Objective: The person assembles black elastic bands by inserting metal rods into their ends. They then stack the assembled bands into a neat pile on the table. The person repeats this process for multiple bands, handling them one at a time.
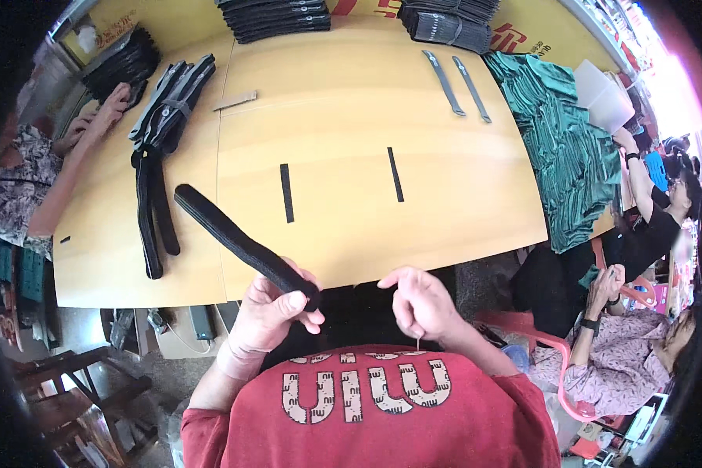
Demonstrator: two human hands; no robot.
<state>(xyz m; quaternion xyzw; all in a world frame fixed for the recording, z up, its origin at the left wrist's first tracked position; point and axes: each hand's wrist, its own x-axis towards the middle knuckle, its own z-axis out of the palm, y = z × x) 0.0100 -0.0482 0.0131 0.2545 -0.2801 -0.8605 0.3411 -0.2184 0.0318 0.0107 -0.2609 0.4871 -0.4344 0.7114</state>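
Note:
My left hand (271, 308) is closed around one end of a long black ribbed sock (234, 238). The sock slants up to the left, over the table's near edge. My right hand (420, 303) is apart from it, to the right, with the index finger stretched out and the other fingers curled. A thin, pale thread-like piece hangs beneath that hand; what the fingers pinch is too small to make out. Left of the held sock, two more black socks (150, 218) lie on the table, touching a bundle of banded dark socks (168, 109).
The wooden table (335, 242) bears two black strips (287, 193), two grey bands (454, 86) and a small cardboard piece (235, 101). Dark sock stacks (273, 17) line the back. Green fabric (561, 148) is heaped right. Other people sit at both sides; a pink chair (558, 351) stands right.

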